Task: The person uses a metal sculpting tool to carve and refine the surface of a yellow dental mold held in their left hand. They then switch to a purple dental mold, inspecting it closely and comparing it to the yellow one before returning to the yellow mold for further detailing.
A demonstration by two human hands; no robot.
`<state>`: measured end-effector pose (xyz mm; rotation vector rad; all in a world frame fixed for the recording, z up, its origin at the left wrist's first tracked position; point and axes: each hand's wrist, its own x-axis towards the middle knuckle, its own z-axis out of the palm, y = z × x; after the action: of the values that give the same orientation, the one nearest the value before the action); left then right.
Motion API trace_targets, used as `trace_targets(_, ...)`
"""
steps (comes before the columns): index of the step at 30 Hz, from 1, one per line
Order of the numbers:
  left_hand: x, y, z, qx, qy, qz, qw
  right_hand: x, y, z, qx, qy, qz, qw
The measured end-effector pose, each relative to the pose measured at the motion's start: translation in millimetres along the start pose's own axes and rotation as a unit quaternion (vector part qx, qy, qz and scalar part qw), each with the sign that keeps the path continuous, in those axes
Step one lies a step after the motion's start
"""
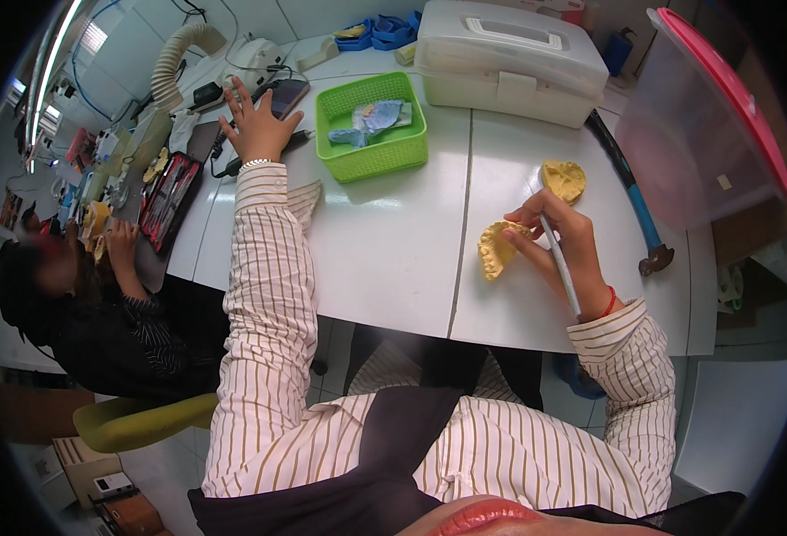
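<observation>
White, glossy tabletop (384, 241) stretches across a tiled workroom, with dark seams running through it. Over its right part, the right hand (565, 230) is partly closed, pinching a yellow tooth model (493, 255) between thumb and fingers near the front edge. The curved row of teeth stays out in the open, probably so it can be seen. A thin grey rod (563, 272) lies across the same hand, seemingly tucked there to leave the fingertips free for the model.

Just beyond sits another yellow model (563, 181), within easy reach. Farther right, a hammer (621, 171) lies lengthwise beside a clear tub with a pink rim (746, 67), perhaps set aside to keep the middle free.

Over on the left, the left hand (264, 129) is spread wide, holding nothing visible, close to a dark phone (290, 96); whether it touches anything, I cannot tell. Beside it, a green basket (374, 164) gathers blue scraps (382, 116), its walls likely keeping them together. Behind stands a lidded clear case (509, 67).
</observation>
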<state>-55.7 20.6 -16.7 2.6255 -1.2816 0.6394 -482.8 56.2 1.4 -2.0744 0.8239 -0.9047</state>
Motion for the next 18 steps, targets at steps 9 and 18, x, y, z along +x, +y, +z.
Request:
trace_targets(9, 17, -17, 11, 0.015, -0.049, -0.012, 0.999, 1, 7, 1, 0.005, -0.037, 0.015, 0.999)
trace_targets(18, 19, -43, 12, 0.017, -0.081, -0.013, 0.996, -1, 8, 0, 0.01, -0.055, 0.014, 0.998)
